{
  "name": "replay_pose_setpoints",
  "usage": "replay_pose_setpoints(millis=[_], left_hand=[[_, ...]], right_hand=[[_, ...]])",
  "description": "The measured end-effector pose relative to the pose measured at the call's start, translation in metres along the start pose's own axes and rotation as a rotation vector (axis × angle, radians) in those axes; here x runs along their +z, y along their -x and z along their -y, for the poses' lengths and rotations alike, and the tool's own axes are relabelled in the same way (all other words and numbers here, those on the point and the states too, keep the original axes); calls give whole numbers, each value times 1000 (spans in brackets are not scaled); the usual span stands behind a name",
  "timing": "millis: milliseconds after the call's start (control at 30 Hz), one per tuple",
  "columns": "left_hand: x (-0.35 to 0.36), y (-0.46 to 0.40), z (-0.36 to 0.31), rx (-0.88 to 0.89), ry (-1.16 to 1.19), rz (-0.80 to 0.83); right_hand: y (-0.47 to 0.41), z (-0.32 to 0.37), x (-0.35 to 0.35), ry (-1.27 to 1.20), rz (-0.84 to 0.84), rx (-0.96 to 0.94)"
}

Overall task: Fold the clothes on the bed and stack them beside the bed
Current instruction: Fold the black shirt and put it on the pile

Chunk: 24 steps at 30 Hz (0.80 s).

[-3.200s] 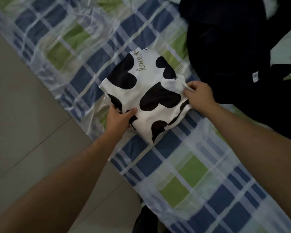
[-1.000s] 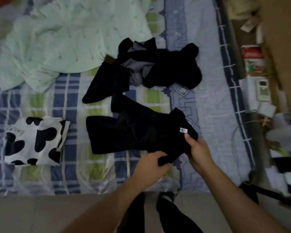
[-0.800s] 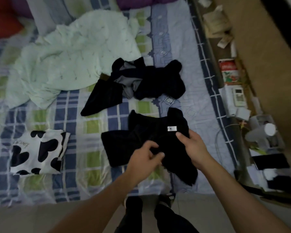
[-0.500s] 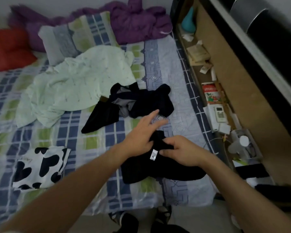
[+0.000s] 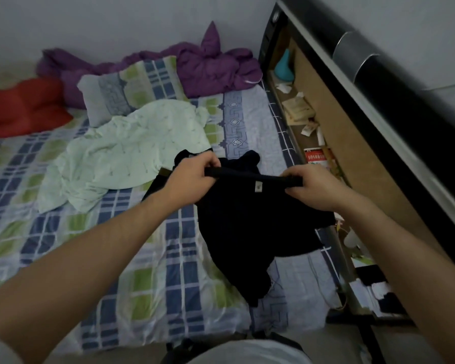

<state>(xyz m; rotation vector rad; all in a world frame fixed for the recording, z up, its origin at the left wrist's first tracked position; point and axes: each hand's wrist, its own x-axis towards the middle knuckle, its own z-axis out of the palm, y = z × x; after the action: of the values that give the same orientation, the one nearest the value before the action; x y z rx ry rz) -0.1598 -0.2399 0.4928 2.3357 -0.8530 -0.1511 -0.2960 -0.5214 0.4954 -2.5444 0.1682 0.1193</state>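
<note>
Lifted now: black garment (image 5: 250,227) off bed (image 5: 168,271), left hand (image 5: 192,179) and right hand (image 5: 313,187) gripping waistband; small white tag (image 5: 258,186), text unreadable.

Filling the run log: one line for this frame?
step: lifting black garment by top edge | left hand grips | right hand grips | mint garment unfolded

Dim room, plain pale wall (image 5: 116,24) at 12 o'clock. Bed (image 5: 155,285) with blue-green checked sheet fills the centre; cluttered brown shelf (image 5: 352,153) with black edge at 3 o'clock.
</note>
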Motion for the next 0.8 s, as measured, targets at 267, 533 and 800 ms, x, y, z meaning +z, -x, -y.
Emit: replay_pose_setpoints(millis=[267,533,800], left_hand=[[-34,0,0,2,-481,-55],[-67,3,4,-248,-71,-165],[-89,29,24,-117,37,-72]], right_hand=[[-15,6,-18,370,-290,-26],[-34,9,-35,295,-326,50],[-11,11,-22,-582,-295,-30]])
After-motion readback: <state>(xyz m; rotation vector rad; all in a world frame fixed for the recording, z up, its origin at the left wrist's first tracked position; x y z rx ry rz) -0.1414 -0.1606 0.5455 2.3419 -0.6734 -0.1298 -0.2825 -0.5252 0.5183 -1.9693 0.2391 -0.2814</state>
